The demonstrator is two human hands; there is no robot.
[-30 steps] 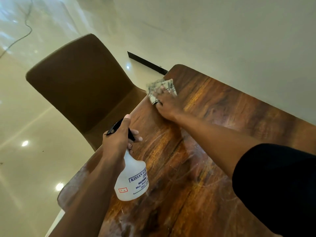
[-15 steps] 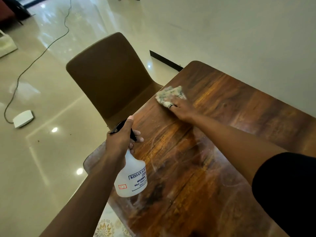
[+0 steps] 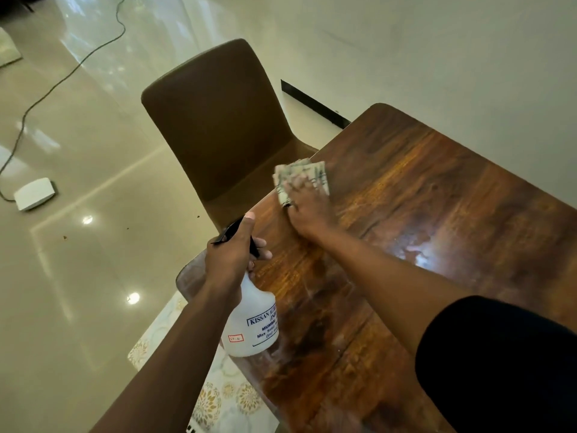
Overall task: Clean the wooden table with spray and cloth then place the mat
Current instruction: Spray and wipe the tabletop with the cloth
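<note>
The wooden table fills the right half of the view, glossy with wet smears. My right hand presses a pale folded cloth flat on the table near its left edge. My left hand grips the neck of a white spray bottle with a black trigger, held upright above the table's near left edge. A white mat with gold flower print lies low beside the table, partly hidden by my left arm.
A brown chair stands tucked at the table's left side. On the shiny tiled floor lies a white box with a cable running away. A pale wall runs along the table's far side.
My right hand has slid the cloth along the table's left edge. The view has shifted left and back, showing more floor and the mat. The spray bottle has stayed in place.
</note>
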